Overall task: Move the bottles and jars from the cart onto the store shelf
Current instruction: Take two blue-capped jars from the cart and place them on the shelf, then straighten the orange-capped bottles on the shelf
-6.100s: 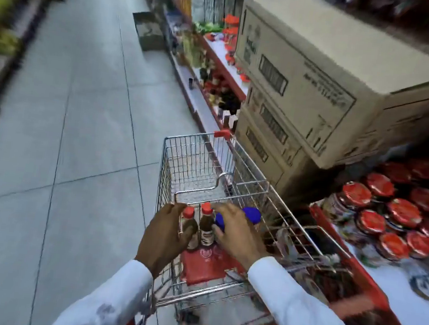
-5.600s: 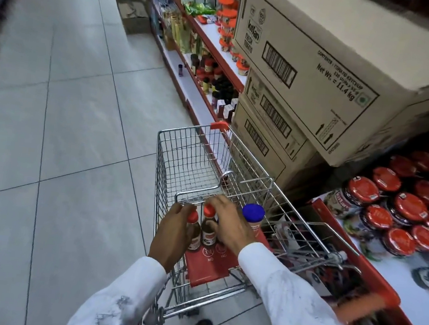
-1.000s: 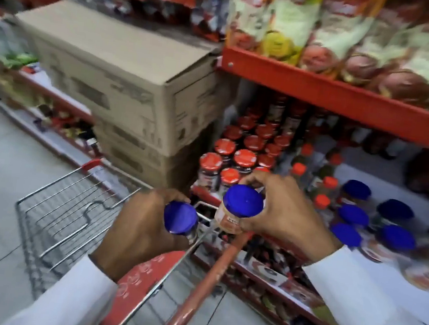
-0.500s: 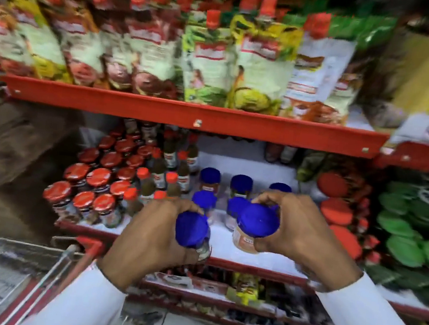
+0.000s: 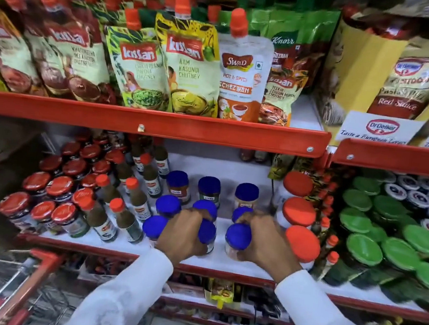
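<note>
Each hand (left hand [image 5: 182, 232], right hand [image 5: 266, 241]) grips a blue-lidded jar [image 5: 238, 238].

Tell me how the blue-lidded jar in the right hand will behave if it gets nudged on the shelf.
The blue-lidded jar looks squat with a wide lid, so it probably slides rather than tips. Its wall looks clear and rigid, perhaps glass, so knocks against the neighbouring red-lidded jar may chip it.

Jars [image 5: 209, 188] are ranged in rows at the middle of the store shelf [image 5: 236, 265], flanked by sauce bottles [image 5: 134, 198] at left; chutney pouches [image 5: 189, 68] are stacked above, the cart [image 5: 32, 275] parked below left.
</note>
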### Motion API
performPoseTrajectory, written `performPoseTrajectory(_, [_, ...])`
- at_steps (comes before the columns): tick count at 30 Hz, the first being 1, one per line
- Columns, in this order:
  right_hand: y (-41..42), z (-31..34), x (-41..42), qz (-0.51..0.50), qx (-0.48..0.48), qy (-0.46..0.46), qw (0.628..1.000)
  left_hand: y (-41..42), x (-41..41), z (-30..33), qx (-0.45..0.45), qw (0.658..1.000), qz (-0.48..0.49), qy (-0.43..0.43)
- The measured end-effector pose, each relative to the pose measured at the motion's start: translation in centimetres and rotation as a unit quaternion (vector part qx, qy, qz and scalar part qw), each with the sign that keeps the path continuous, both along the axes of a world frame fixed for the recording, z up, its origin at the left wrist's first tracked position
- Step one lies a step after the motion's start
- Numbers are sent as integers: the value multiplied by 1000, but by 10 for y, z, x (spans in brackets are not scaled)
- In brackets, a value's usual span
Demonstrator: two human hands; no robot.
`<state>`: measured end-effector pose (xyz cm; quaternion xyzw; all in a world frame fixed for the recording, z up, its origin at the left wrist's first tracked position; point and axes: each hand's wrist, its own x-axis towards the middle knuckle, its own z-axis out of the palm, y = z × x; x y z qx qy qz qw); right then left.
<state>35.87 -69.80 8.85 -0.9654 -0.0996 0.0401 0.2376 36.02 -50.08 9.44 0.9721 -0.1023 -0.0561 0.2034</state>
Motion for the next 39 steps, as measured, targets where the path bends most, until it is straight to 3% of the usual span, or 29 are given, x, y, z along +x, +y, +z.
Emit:
performPoseTrajectory(10, [10, -21, 4, -26, -50, 26, 998, 4, 4, -25, 2, 1000, 1, -23])
performPoseTrajectory(15, [17, -24, -1, -53, -84, 0, 995, 19, 0, -26, -17, 999, -13, -40])
performPoseTrajectory(21, [57, 20, -12, -44, -156, -85, 983, 57, -9, 7, -30, 994, -23, -103])
performPoseTrajectory(33, [193, 38, 4, 53, -27, -122, 991, 221, -34, 47, -77, 966, 132, -208])
performPoseTrajectory(39, [250, 37, 13, 56, 92, -71, 992, 256, -23, 32, -98, 963, 181, -175])
